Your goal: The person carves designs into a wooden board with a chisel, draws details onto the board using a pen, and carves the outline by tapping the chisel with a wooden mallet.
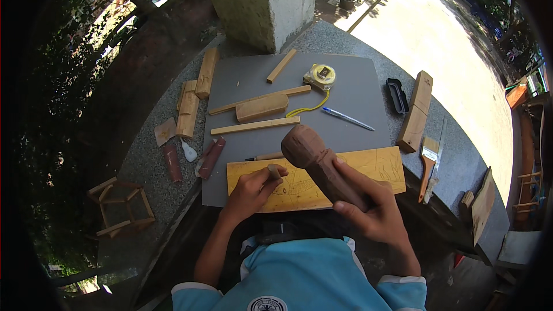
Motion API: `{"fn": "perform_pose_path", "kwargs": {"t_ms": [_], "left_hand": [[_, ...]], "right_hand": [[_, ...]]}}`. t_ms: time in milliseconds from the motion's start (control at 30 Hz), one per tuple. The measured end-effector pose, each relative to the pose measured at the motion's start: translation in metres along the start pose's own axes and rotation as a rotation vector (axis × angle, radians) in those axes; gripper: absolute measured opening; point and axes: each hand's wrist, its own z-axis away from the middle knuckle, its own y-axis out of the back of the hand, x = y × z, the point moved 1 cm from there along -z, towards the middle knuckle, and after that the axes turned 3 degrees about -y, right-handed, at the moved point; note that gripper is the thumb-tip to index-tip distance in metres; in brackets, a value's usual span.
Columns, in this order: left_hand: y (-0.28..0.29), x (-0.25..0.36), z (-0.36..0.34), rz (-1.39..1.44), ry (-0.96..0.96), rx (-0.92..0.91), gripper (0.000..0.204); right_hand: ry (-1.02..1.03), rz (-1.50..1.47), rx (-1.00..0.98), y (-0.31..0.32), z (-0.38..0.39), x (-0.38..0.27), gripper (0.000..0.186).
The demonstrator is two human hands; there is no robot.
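Observation:
My right hand (374,207) is wrapped round the handle of a reddish-brown wooden mallet (305,147). The mallet is tilted, its thick rounded head up and to the left over a board. In my closed left hand (253,193) is a tool with a handle; only the rounded handle end (273,169) shows above the fingers, and its working end is hidden. Under both hands lies a yellow wooden board (377,167) marked with dark curved lines. A thin wooden-handled tool (266,156) rests along the board's far edge.
On the grey panel (345,86) are a tape measure (321,75), a pen (348,119), a wooden block (262,107) and several wood strips. Rolled sandpaper (171,163) and a white glue bottle (189,151) lie left. A brush (427,164) and a wooden plane-like block (416,112) lie right.

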Motion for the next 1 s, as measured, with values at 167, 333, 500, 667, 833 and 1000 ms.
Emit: {"fn": "perform_pose_path", "kwargs": {"t_ms": [167, 333, 500, 667, 833, 1000], "left_hand": [[0.0, 0.005, -0.003, -0.021, 0.001, -0.005, 0.018], [0.0, 0.0, -0.001, 0.004, -0.014, -0.007, 0.016], [0.001, -0.004, 0.001, 0.02, -0.02, -0.024, 0.015], [0.003, -0.012, 0.004, 0.082, -0.045, -0.006, 0.012], [0.007, -0.012, 0.0, 0.137, -0.01, -0.05, 0.014], [0.015, 0.007, -0.014, 0.022, 0.013, -0.17, 0.014]], "right_hand": [[-0.013, -0.001, -0.028, 0.0, -0.001, -0.001, 0.057], [-0.042, -0.002, -0.051, 0.0, -0.002, -0.002, 0.058], [0.002, 0.01, -0.055, -0.002, -0.003, -0.003, 0.057], [-0.04, -0.004, -0.081, -0.002, -0.004, -0.006, 0.057], [-0.047, 0.02, -0.085, -0.005, -0.005, -0.006, 0.058], [-0.033, 0.058, -0.09, -0.005, -0.008, -0.011, 0.058]]}}
